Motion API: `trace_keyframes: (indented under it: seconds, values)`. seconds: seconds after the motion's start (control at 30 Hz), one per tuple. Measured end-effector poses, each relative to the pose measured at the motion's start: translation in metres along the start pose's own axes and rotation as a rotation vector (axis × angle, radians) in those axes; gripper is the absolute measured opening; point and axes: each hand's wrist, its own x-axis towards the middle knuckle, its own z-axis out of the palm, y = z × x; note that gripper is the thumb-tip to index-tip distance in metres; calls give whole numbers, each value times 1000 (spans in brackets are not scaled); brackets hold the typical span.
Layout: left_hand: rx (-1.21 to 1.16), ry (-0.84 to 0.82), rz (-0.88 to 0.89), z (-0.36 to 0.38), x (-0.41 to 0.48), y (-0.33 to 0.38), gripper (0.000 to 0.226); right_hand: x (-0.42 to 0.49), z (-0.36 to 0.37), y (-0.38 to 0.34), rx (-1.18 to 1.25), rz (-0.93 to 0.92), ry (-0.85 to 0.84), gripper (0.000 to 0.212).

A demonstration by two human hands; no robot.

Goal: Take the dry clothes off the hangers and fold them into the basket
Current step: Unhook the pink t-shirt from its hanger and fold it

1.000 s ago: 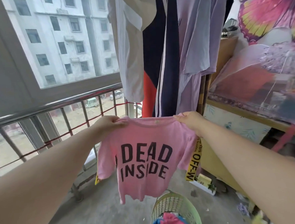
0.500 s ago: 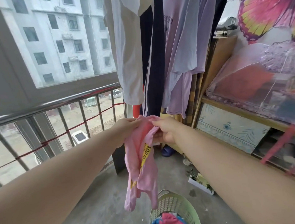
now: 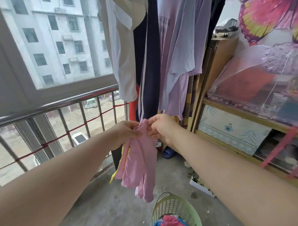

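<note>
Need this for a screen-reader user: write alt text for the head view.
Left hand and right hand pinch the top of a pink shirt folded lengthwise, above a green basket of clothes. Other garments hang behind, by a balcony railing.

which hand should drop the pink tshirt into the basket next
Right, probably: both right hand and left hand pinch the pink t-shirt at its top, but the green basket sits below on the right hand's side.

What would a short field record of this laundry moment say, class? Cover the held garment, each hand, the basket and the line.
Held garment: pink cotton T-shirt, gathered lengthwise, hanging
Left hand: pinches its top
Right hand: pinches its top
Basket: pale green perforated plastic basket on floor, holding pink and blue clothes
Hanging: lilac T-shirt, navy white-striped garment
</note>
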Motion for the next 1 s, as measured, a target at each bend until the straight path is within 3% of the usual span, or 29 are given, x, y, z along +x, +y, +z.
trace_keyframes:
  seconds: [0.07,0.13,0.17,0.23,0.37,0.47,0.6,0.7,0.77,0.83,0.87,0.93,1.0]
  values:
    - [6,-36,21,-4,0,4,33,-3,-4,1,-294,-267,84,53]
    - [4,-59,51,-7,0,7,43,-6,-10,1,-536,-410,-59,68]
    - [-5,-68,64,-8,0,10,46,-5,-13,1,-623,-416,-120,57]
    - [100,-34,109,-10,-1,14,46,0,-15,3,-736,-418,-117,14]
    - [781,128,56,-13,-6,10,20,5,-20,8,-503,-498,-38,16]
    - [970,186,53,-15,-4,0,18,2,-23,5,-481,-526,-40,23]
    - [625,309,196,-18,-5,8,37,1,-30,6,-455,-541,-21,14]
    - [255,183,184,-17,-13,21,27,-2,-40,2,-474,-533,-24,20]
    - [452,-27,106,-14,-17,31,40,-5,-45,-2,-511,-488,-85,22]
    - [699,-94,49,-9,-16,35,35,-8,-50,-6,-457,-436,-141,20]
    - [697,-91,35,-7,-18,41,33,-10,-54,-8,-339,-409,-135,18]
    - [347,-119,-30,-10,-19,48,48,-13,-63,-9,85,-324,-118,22]
    - [-41,-195,-88,-14,-23,55,55,-12,-74,2,479,-223,-208,48]
